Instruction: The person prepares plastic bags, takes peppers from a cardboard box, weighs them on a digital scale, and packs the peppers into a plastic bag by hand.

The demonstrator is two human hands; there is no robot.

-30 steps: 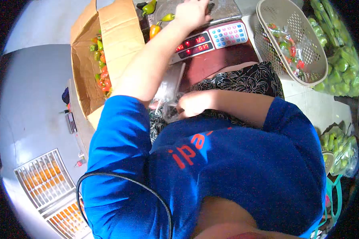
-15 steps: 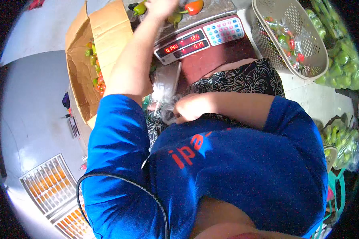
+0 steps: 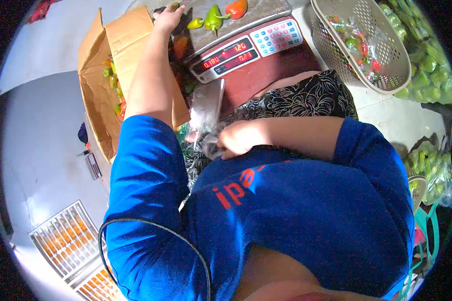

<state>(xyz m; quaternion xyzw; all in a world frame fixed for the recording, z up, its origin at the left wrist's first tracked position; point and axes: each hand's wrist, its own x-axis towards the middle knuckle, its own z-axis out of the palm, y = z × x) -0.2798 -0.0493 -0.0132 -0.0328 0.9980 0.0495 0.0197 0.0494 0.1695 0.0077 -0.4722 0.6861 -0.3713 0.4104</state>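
Left hand: we see it (image 3: 168, 19) at the scale's far left corner, fingers at a dark green thing (image 3: 175, 5); we cannot tell whether the grip is closed
Right hand: we see this grip (image 3: 238, 139) curled shut on crumpled clear plastic (image 3: 212, 144)
Scale: we find a yellow-green pepper (image 3: 196, 23), a green pepper (image 3: 213, 20) and an orange-red pepper (image 3: 236, 9) on its metal plate (image 3: 267, 7)
Cardboard box: we see it (image 3: 130, 37) left of the scale, peppers (image 3: 116, 88) inside

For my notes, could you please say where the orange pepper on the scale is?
In the head view, the orange pepper lies top centre, just right of the larger green pepper.
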